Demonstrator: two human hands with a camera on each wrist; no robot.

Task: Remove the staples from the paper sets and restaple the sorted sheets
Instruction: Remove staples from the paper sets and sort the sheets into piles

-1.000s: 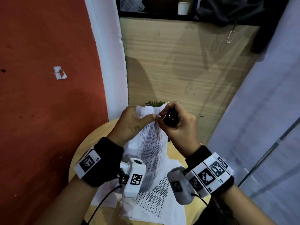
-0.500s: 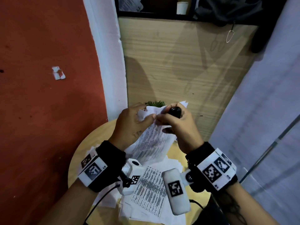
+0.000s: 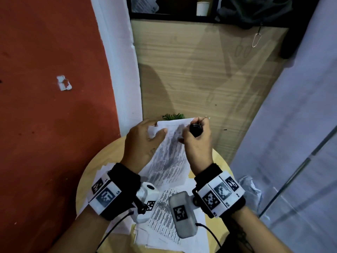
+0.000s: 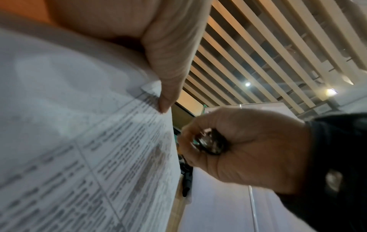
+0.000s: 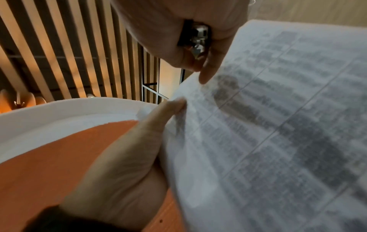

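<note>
Round wooden table below; my left hand pinches the paper set corner, right hand, fingers curled around the staple remover, just beside it.

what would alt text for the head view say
Two hands hold a printed paper set up over a round wooden table: the left hand pinches its top corner, the right hand grips a small black tool. More printed sheets lie below.

2 hands, 1 black stapler, 1 held paper set, 1 round table
</note>
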